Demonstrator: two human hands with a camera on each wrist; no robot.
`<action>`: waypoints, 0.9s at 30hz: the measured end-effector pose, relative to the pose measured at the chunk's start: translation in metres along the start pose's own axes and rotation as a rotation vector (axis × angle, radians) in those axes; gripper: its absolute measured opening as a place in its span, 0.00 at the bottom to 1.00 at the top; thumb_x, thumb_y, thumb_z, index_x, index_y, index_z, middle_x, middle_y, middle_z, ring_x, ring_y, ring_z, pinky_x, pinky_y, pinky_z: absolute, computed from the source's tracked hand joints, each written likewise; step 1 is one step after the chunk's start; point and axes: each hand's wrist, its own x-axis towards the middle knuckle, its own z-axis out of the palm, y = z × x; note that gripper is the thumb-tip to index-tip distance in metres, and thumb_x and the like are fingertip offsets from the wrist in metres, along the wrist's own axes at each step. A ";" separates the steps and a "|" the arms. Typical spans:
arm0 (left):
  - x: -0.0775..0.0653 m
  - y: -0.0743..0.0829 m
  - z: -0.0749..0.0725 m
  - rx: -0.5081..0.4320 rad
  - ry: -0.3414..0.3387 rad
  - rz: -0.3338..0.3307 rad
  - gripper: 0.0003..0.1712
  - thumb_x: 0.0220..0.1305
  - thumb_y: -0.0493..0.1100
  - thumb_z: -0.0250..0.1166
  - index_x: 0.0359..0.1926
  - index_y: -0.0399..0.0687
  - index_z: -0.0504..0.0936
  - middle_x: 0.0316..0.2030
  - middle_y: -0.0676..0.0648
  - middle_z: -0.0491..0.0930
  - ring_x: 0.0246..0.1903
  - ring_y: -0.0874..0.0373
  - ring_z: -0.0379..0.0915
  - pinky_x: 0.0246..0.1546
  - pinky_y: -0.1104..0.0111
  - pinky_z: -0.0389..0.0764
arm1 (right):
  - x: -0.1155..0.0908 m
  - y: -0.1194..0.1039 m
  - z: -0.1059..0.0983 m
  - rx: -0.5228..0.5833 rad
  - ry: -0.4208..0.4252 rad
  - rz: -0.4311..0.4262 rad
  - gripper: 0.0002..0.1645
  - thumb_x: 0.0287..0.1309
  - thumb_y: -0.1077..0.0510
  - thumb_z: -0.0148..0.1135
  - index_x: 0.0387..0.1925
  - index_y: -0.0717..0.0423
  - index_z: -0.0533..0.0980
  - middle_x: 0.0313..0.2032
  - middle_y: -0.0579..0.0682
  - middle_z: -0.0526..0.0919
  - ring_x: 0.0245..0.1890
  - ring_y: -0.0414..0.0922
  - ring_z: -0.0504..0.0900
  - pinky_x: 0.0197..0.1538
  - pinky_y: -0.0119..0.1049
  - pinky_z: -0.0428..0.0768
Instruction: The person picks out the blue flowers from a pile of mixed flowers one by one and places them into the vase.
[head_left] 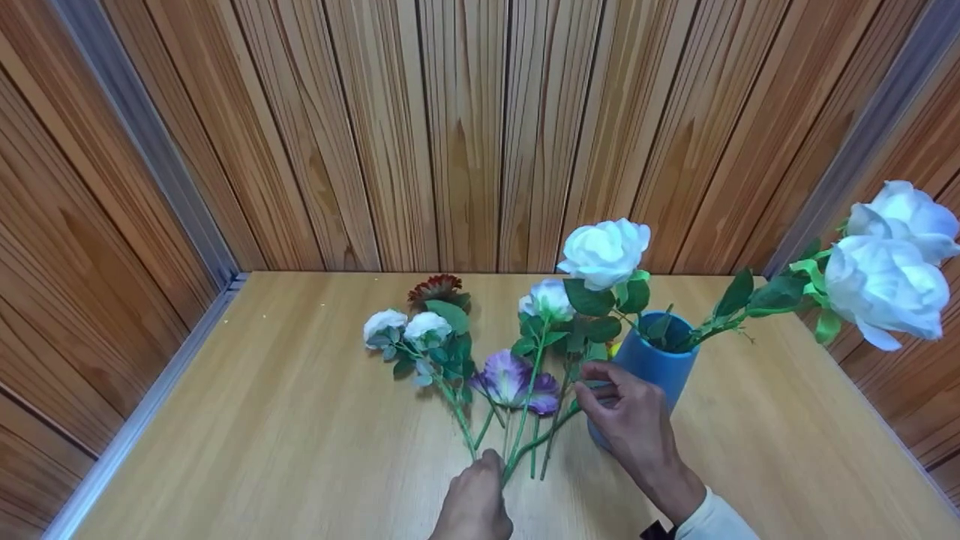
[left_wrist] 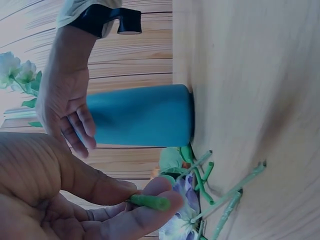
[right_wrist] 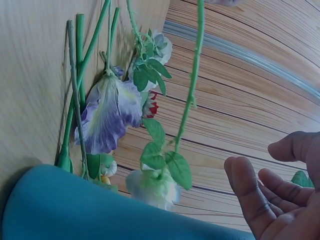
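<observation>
My left hand (head_left: 474, 499) pinches the end of a thin green stem (left_wrist: 150, 201) between thumb and fingers. That stem rises to a white flower (head_left: 546, 301) with green leaves, held above the others. Close to the blue vase (head_left: 654, 364), my right hand (head_left: 630, 420) has its fingers loosely bent, with nothing visible between them in the right wrist view. The vase stands upright and holds white roses (head_left: 889, 289) leaning far right and another white rose (head_left: 606, 253) leaning left.
Purple flowers (head_left: 504, 379), small white blooms (head_left: 427, 330) and a dark red flower (head_left: 436, 289) lie on the wooden table (head_left: 300, 420), left of the vase. Several green stems point toward the front. Wood-panelled walls (head_left: 457, 135) enclose the table's back and sides.
</observation>
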 end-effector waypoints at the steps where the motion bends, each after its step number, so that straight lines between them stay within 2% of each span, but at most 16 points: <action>1: -0.001 0.001 0.000 -0.003 -0.002 -0.003 0.20 0.32 0.17 0.60 0.27 0.38 0.68 0.16 0.48 0.68 0.17 0.54 0.71 0.15 0.66 0.72 | 0.000 0.000 0.001 0.004 -0.004 0.003 0.13 0.46 0.60 0.67 0.37 0.57 0.79 0.33 0.49 0.83 0.26 0.38 0.82 0.30 0.33 0.79; 5: -0.002 0.003 -0.001 -0.006 0.004 -0.013 0.18 0.35 0.18 0.60 0.28 0.38 0.68 0.17 0.47 0.68 0.18 0.53 0.71 0.16 0.64 0.72 | 0.002 -0.001 0.006 0.015 -0.029 0.035 0.14 0.47 0.59 0.66 0.39 0.56 0.79 0.34 0.50 0.83 0.26 0.39 0.82 0.31 0.35 0.79; 14: -0.005 0.007 -0.003 -0.040 0.014 -0.023 0.18 0.38 0.19 0.61 0.28 0.38 0.68 0.17 0.48 0.67 0.19 0.55 0.70 0.17 0.63 0.72 | 0.009 -0.002 0.015 0.045 -0.142 0.245 0.19 0.50 0.48 0.63 0.44 0.49 0.77 0.40 0.47 0.82 0.34 0.42 0.82 0.36 0.38 0.79; 22: -0.010 0.007 -0.003 -0.077 0.032 0.026 0.19 0.36 0.18 0.60 0.30 0.38 0.69 0.17 0.49 0.67 0.17 0.57 0.67 0.16 0.66 0.70 | 0.015 0.004 0.026 0.245 -0.190 0.335 0.19 0.54 0.51 0.61 0.47 0.53 0.75 0.40 0.50 0.81 0.34 0.45 0.82 0.35 0.38 0.79; 27: -0.012 0.006 -0.002 -0.086 0.052 0.066 0.17 0.36 0.19 0.61 0.29 0.37 0.70 0.17 0.50 0.68 0.17 0.57 0.69 0.14 0.68 0.70 | 0.019 0.007 0.031 0.328 -0.194 0.356 0.22 0.54 0.52 0.60 0.50 0.56 0.73 0.41 0.55 0.81 0.35 0.49 0.82 0.36 0.40 0.79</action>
